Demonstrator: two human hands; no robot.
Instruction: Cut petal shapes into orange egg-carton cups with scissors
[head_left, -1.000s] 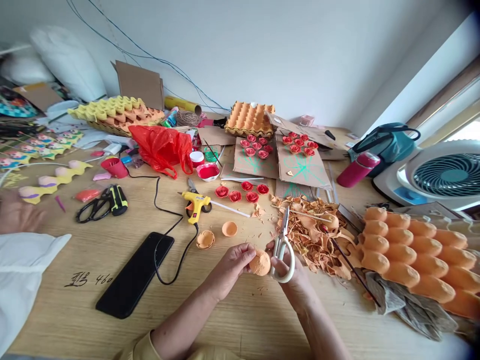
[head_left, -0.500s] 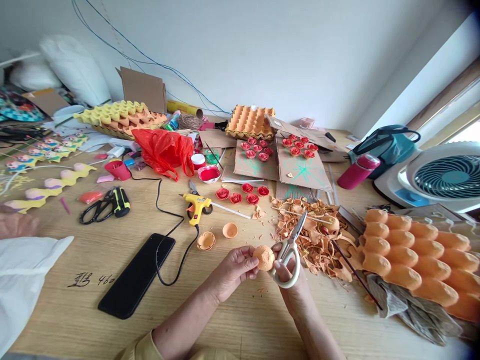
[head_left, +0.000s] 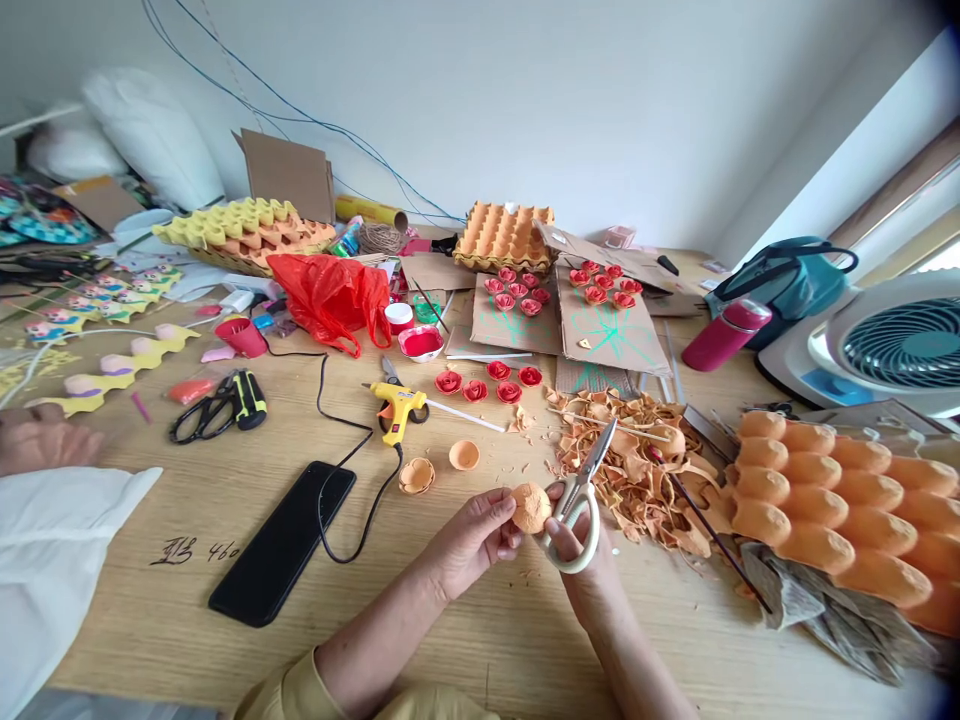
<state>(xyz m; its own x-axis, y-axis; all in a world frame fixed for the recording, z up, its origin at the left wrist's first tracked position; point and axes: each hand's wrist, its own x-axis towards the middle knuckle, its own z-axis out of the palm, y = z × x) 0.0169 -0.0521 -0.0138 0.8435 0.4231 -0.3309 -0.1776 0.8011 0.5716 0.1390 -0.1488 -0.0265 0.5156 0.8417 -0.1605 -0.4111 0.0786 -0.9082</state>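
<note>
My left hand (head_left: pixel 480 540) pinches a small round orange cardboard cup (head_left: pixel 531 508) between thumb and fingers. White-handled scissors (head_left: pixel 582 508) are in my right hand (head_left: pixel 589 565), their closed blades pointing up and away; its fingertips also touch the cup's right side. Two more orange cups lie beyond my left hand: a plain one (head_left: pixel 464 456) and one with a petal-shaped rim (head_left: pixel 417 476). To the right is a heap of orange cardboard scraps (head_left: pixel 637 490).
Left of my hands lie a black phone (head_left: pixel 281 545) and a yellow glue gun (head_left: pixel 399 412) with its cord. Red paper roses (head_left: pixel 474 390) sit farther back. An orange egg tray (head_left: pixel 847 500) stands right. Another person's hand (head_left: pixel 45 440) is at far left.
The view has shifted slightly, moving the table items a little rightward. The cup has turned slightly in my fingers. The other person's hand at the far left has moved.
</note>
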